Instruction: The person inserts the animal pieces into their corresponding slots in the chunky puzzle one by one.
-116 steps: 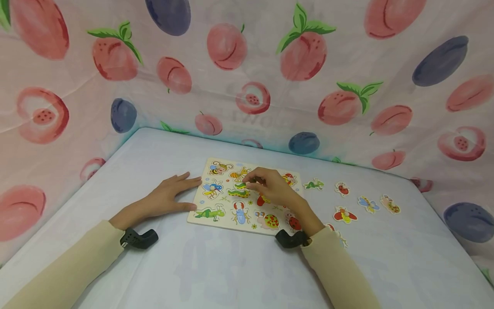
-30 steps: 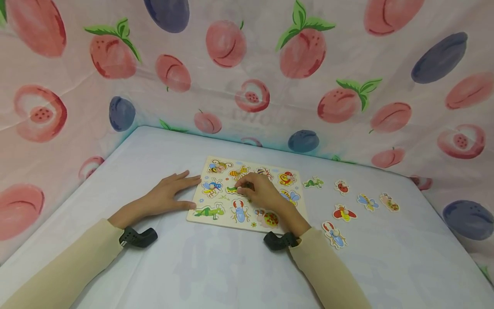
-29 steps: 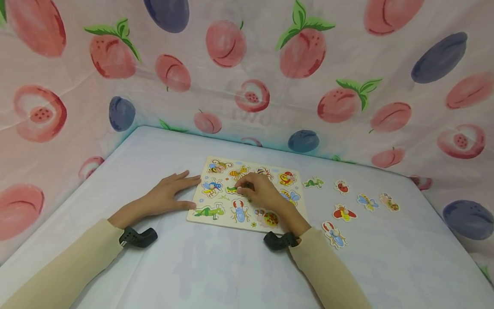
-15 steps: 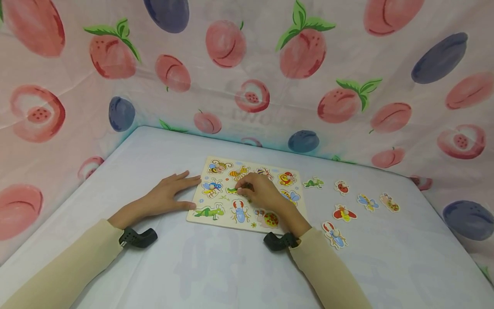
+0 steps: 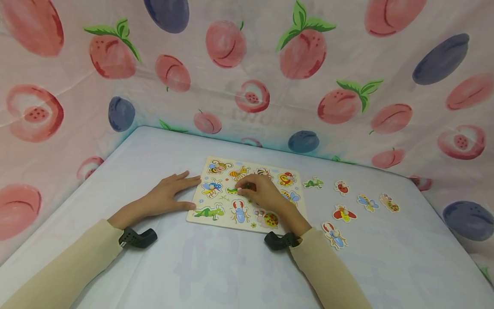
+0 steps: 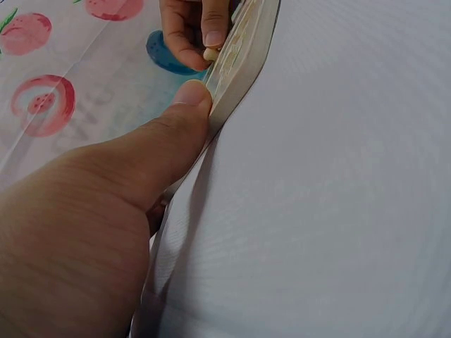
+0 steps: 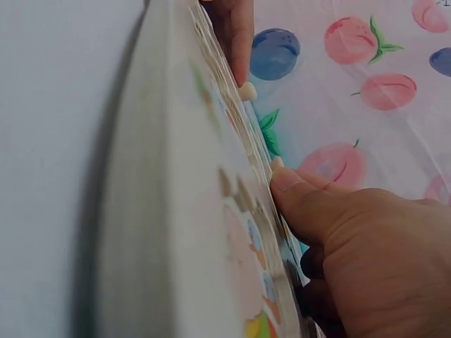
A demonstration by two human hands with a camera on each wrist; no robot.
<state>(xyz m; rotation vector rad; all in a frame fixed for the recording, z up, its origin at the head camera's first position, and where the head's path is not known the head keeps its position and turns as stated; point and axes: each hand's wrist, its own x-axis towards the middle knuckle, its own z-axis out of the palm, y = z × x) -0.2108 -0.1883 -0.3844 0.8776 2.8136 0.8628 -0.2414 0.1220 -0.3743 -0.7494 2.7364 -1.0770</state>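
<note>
A wooden insect puzzle board point(image 5: 227, 225) lies on the white-covered table. My right hand point(image 5: 262, 192) is over its middle, thumb and fingers pinching the small knob point(image 7: 277, 164) of a green caterpillar piece point(image 5: 230, 190). That piece lies at the caterpillar spot on the board, its right part hidden by the fingers. At the board's left edge my left hand point(image 5: 166, 195) rests with fingers spread, thumb and fingertip touching the rim. The left wrist view shows the left thumb point(image 6: 184, 113) against the board's side.
Right of the board lie loose pieces: grasshopper point(image 5: 314, 183), ladybug point(image 5: 341, 187), blue-winged insect point(image 5: 368, 202), snail point(image 5: 390, 203), red-winged insect point(image 5: 344, 213) and stag beetle point(image 5: 333, 235). Knobbed pieces such as the bee point(image 5: 219, 167) sit in the board. A fruit-print curtain point(image 5: 266, 56) stands behind.
Since the earliest frame, my right hand has lowered the caterpillar piece down and left onto its printed spot. Over the last second both hands are nearly still.
</note>
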